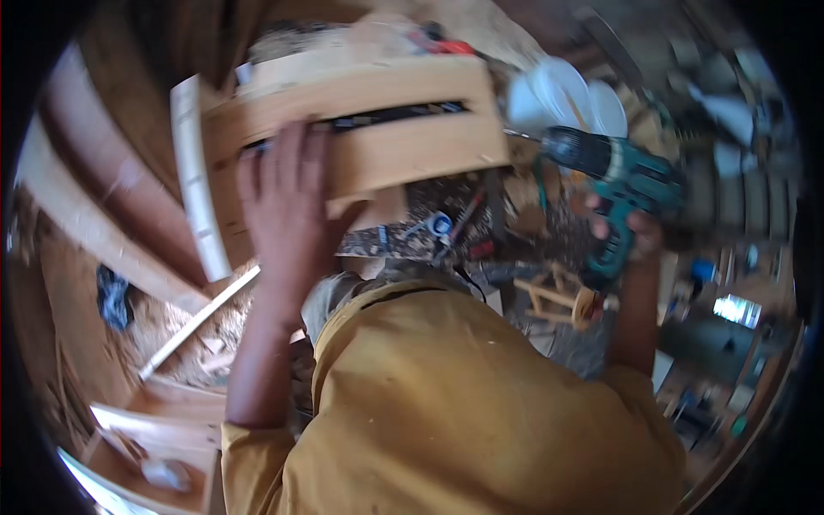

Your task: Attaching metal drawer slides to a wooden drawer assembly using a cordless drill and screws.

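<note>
A pale wooden box-like piece (429, 146) with a long dark slot lies in front of me, a light strip (196, 163) standing across its left end. My left hand (296, 184) rests flat on its upper face near the slot, fingers stretched and thumb apart. In my right hand (633, 230) is a green and black cordless drill (631, 172), gripped by its handle. Its thin bit (524, 134) points left at the right end of the wood; blur hides whether the tip touches.
White buckets (558, 93) stand behind the drill. Below the box, a blue and white roll (439, 225) lies among shavings and tools. A small wooden stool frame (558, 296) is at the right. Long curved boards (120, 172) and open wooden drawers (154, 421) occupy the left.
</note>
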A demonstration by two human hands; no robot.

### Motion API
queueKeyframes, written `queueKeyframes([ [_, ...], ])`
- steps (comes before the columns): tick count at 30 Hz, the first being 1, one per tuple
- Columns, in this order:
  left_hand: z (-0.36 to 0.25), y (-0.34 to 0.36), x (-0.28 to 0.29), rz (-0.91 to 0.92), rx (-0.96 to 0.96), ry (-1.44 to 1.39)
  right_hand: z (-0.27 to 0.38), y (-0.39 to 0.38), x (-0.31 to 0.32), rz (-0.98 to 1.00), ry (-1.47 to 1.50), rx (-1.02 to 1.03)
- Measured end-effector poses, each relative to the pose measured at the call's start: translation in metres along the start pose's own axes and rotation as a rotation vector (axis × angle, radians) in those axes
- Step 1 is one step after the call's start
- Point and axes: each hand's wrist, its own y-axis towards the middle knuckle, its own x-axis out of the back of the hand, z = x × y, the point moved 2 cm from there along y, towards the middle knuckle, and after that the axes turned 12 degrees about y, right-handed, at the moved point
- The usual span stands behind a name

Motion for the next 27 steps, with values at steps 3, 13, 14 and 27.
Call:
queueKeyframes([
  [3, -0.013, 0.009, -0.006, 0.017, -0.065, 0.126, -0.072, -0.057, 0.09, -0.183, 0.279, 0.058],
  [13, -0.02, 0.003, -0.009, 0.115, -0.088, 0.346, -0.254, -0.139, 0.269, -0.486, 1.055, 0.243],
  [14, -0.018, 0.003, -0.012, 0.099, -0.113, 0.374, -0.255, -0.136, 0.279, -0.495, 1.076, 0.277],
  [27, -0.164, -0.149, -0.076, 0.392, 0.289, -0.698, -0.266, -0.097, 0.373, -1.209, 0.262, 0.009],
])
